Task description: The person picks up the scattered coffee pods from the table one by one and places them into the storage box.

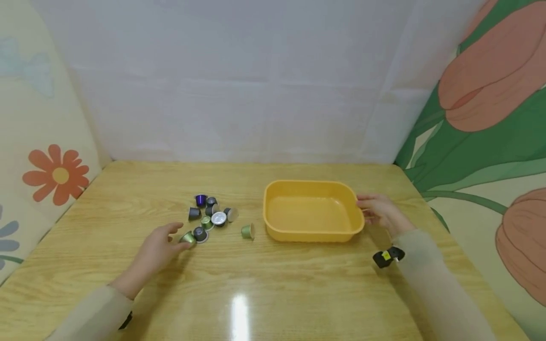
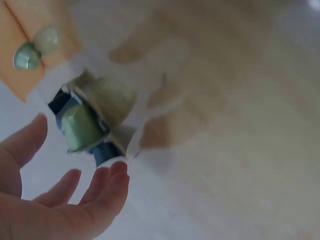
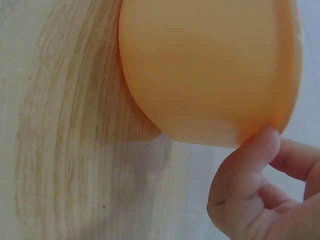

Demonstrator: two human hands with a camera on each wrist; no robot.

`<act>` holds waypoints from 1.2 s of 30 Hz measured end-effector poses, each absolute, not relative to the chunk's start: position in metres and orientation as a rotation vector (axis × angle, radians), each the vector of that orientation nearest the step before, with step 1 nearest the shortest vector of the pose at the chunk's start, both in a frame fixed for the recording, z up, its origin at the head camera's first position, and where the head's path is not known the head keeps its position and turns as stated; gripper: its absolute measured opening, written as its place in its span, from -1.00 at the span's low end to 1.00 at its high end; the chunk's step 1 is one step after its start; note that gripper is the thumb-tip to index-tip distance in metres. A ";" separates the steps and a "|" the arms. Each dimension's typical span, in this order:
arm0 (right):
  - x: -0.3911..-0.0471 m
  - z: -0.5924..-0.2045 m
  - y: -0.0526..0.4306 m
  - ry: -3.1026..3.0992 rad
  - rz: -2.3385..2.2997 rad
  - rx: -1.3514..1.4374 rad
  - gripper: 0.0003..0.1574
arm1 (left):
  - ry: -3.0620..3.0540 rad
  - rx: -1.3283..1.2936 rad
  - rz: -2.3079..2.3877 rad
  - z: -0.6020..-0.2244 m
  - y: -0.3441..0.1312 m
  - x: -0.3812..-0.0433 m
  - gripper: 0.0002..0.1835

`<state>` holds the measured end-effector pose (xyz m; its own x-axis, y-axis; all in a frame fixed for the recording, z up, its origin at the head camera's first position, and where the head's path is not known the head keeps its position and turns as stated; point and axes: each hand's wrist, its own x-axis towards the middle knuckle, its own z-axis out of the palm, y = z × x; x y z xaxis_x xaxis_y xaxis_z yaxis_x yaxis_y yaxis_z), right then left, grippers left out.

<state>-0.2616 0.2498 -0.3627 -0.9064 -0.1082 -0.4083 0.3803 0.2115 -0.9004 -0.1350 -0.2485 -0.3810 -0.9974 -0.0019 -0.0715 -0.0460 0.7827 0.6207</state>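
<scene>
Small coffee capsules lie in a loose cluster left of the yellow plastic basin (image 1: 313,236). My left hand (image 1: 155,248) reaches to the near edge of that cluster, thumb and fingers spread around a green capsule (image 1: 187,238). In the left wrist view the fingertips stand apart, close to this green capsule (image 2: 82,129). A dark grey capsule (image 1: 199,233) sits right beside it. At the basin's right end, my right hand (image 1: 382,213) pinches the rim, its thumb (image 3: 262,150) over the edge in the right wrist view.
One green capsule (image 1: 247,231) lies on its side between the cluster and the basin. Farther back in the cluster are a purple-blue capsule (image 1: 201,201) and a capsule with its silver lid up (image 1: 219,218). A white cloth (image 1: 251,118) hangs behind the wooden table (image 1: 281,293).
</scene>
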 end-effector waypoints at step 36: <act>-0.273 -0.363 0.252 2.086 -1.674 0.219 -0.34 | 2.967 -0.049 1.005 -0.394 -0.240 -0.137 -0.44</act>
